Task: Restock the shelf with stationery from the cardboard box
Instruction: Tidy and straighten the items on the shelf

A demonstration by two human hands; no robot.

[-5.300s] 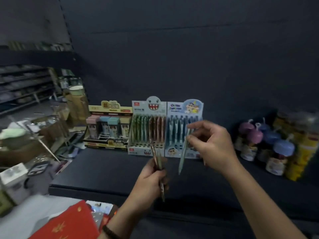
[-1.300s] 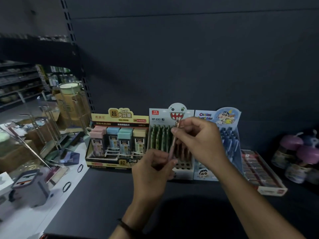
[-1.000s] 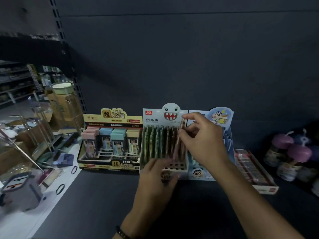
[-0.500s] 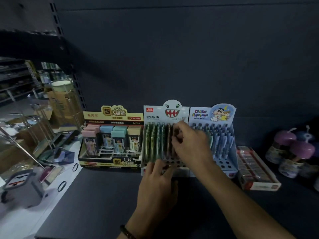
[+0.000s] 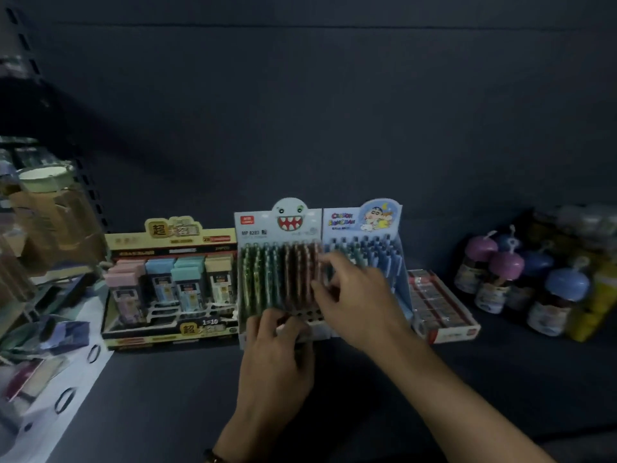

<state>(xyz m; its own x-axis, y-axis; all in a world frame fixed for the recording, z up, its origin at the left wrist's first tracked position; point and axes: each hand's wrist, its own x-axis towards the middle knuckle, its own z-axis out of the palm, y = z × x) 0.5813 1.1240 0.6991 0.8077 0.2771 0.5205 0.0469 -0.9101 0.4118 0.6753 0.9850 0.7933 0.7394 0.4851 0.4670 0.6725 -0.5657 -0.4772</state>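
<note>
Upper frame is filled by a matte, dark blue-grey back panel [image 5: 334, 111], crossed by one horizontal seam [image 5: 367, 26] near the top. A slotted upright [image 5: 26, 51] is seen at upper left. Lower frame is taken up by the dark shelf [image 5: 167, 396]. A pale surface [image 5: 50, 412] is seen at lower left, blurred. Scene is dimly lit.

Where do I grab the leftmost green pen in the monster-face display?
Pinch the green pen by its upper end, from above and in front. It leans back in the monster-face display, lower end seated in the base, another pen close beside it; only the top looks free.
</note>
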